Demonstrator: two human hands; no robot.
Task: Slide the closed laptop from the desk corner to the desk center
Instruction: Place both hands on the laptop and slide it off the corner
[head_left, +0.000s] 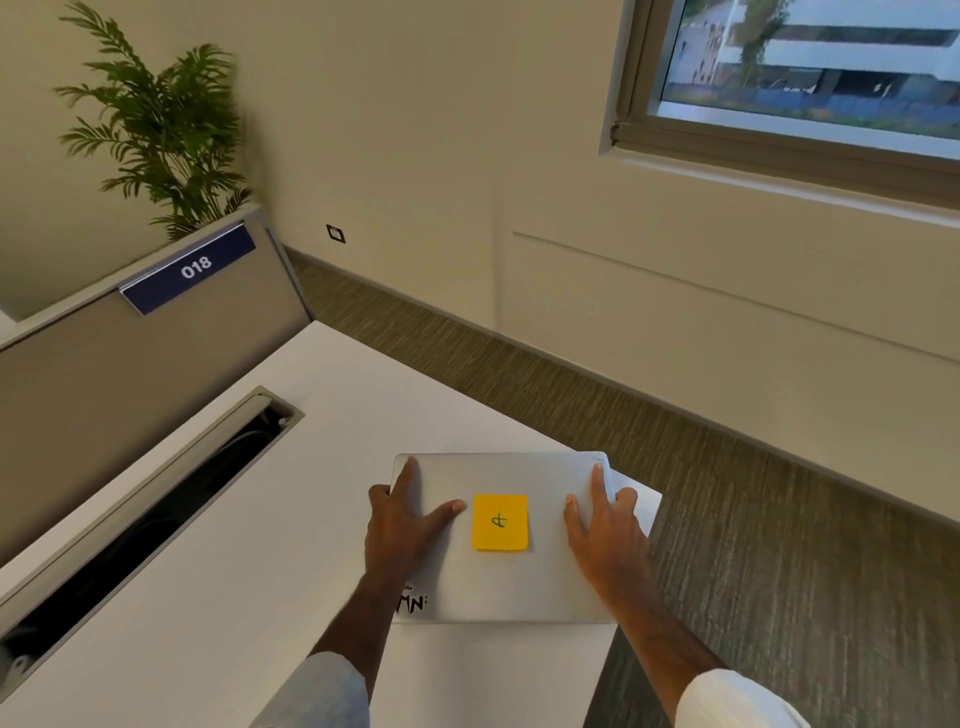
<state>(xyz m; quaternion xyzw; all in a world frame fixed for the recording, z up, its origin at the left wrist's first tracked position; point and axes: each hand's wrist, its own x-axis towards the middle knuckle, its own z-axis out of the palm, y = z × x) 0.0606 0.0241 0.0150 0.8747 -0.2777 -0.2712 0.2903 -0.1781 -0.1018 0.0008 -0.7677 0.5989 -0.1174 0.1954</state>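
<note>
A closed silver laptop (509, 582) lies at the right corner of the white desk (249, 545), its far right corner near the desk edge. A yellow sticky note (500, 522) with a pen mark sits on the lid, and a black sticker shows at the lid's near left. My left hand (402, 525) lies flat on the left part of the lid, fingers spread, outer fingers over the left edge. My right hand (605, 530) presses flat on the right part, fingers reaching toward the far right corner.
A long open cable slot (156, 514) runs along the desk's left side. Behind it stands a grey partition (130, 353) with a blue "018" sign (193, 267) and a plant (156, 119). Carpeted floor (753, 519) drops away right of the desk.
</note>
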